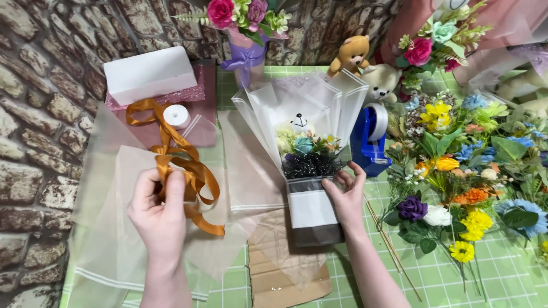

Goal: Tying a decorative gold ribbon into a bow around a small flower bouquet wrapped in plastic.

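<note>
Counter [502, 285] covered in a green gridded mat carries everything, with loose artificial flowers [456, 188] in many colours heaped to the right and sheer translucent wrapping sheets [108, 228] spread flat on the left. At the centre stands the bouquet box [311, 208], a small upright block in grey and white, already filled with a white bear figure, pastel blooms and dark glittery filler, and fanned with stiff frosted paper. That much looks finished; no ribbon is tied round it yet. The right hand [345, 197] grips the box's side, fingers curled against it. The left hand [160, 214] pinches a loose tangle of glossy orange satin ribbon [182, 165], well apart from the box. A blue tape dispenser [370, 142] sits just beside the bouquet
</note>
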